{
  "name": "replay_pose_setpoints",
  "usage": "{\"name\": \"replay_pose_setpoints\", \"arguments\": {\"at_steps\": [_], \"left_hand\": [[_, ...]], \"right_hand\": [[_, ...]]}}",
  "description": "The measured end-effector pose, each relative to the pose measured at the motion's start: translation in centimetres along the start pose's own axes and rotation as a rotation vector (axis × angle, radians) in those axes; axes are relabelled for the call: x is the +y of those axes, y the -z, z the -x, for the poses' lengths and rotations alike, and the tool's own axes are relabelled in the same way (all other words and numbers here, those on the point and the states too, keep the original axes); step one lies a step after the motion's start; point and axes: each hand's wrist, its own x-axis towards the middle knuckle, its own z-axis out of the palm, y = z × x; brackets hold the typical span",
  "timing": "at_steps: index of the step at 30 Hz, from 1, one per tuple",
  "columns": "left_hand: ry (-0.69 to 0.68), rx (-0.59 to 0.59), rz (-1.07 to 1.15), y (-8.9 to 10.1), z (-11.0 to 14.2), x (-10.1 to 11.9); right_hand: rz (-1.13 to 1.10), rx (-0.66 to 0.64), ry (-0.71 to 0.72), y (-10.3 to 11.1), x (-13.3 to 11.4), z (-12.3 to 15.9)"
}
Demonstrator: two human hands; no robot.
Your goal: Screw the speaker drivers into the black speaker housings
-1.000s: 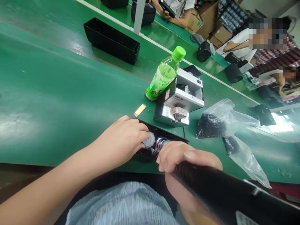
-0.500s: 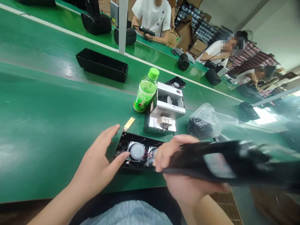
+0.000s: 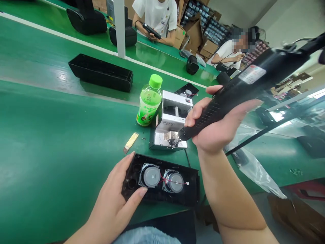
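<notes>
Two round speakers (image 3: 150,176), one black speaker housing (image 3: 190,179), one electric screwdriver (image 3: 223,105), one green-capped bottle (image 3: 149,100).

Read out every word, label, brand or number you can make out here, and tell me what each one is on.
Bottle label on the green-capped drink bottle: printed characters, too small to read.
Sticker on the black electric screwdriver: too blurred to read.
Metal screw feeder: small word, too blurred to read.

Our left hand (image 3: 113,200) lies open just above the desk's near edge (image 3: 175,212), fingers spread and reaching forward. Our right hand (image 3: 215,123) is raised higher, fingers curled shut, its bare forearm (image 3: 228,200) rising from the bottom of the view.
</notes>
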Motion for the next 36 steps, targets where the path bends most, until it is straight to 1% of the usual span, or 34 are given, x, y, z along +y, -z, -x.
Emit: {"name": "replay_pose_setpoints", "arguments": {"at_steps": [4, 7, 10, 13, 17, 20, 22, 24, 27, 30, 32, 36], "left_hand": [[0.022, -0.012, 0.024, 0.3, 0.0, -0.1], [0.018, -0.012, 0.031, 0.3, -0.1, 0.1], [0.018, -0.015, 0.037, 0.3, -0.1, 0.2], [0.021, -0.011, 0.043, 0.3, -0.1, 0.1], [0.023, -0.02, 0.045, 0.2, -0.2, 0.1], [0.013, -0.017, 0.048, 0.2, -0.1, 0.0], [0.011, -0.015, 0.051, 0.2, -0.1, 0.0], [0.013, -0.018, 0.052, 0.2, 0.0, 0.1], [0.006, -0.019, 0.064, 0.1, -0.1, 0.2], [-0.002, -0.015, 0.08, 0.0, -0.1, 0.2], [-0.004, -0.016, 0.087, 0.0, -0.2, 0.2], [-0.004, -0.029, 0.091, -0.2, 0.0, 0.2]], "right_hand": [[0.036, 0.008, -0.024, 0.3, -0.3, -0.1], [-0.004, 0.002, -0.002, 0.6, 0.0, -0.4], [-0.023, -0.025, -0.008, 0.7, 0.2, -0.5], [-0.015, -0.004, 0.004, 0.6, 0.1, -0.2], [0.017, 0.0, -0.039, 0.5, 0.0, 0.0], [0.021, 0.011, -0.043, 0.6, 0.2, 0.2], [-0.003, 0.007, -0.05, 0.7, -0.2, 0.6], [-0.037, 0.004, -0.07, 0.7, -1.2, 1.2], [-0.109, -0.03, -0.156, -0.1, -3.4, 2.3], [-0.193, -0.119, -0.255, -1.7, -4.8, 3.4], [-0.229, -0.169, -0.291, -2.8, -4.6, 4.0], [-0.243, -0.249, -0.329, -3.8, -2.7, 5.0]]}}
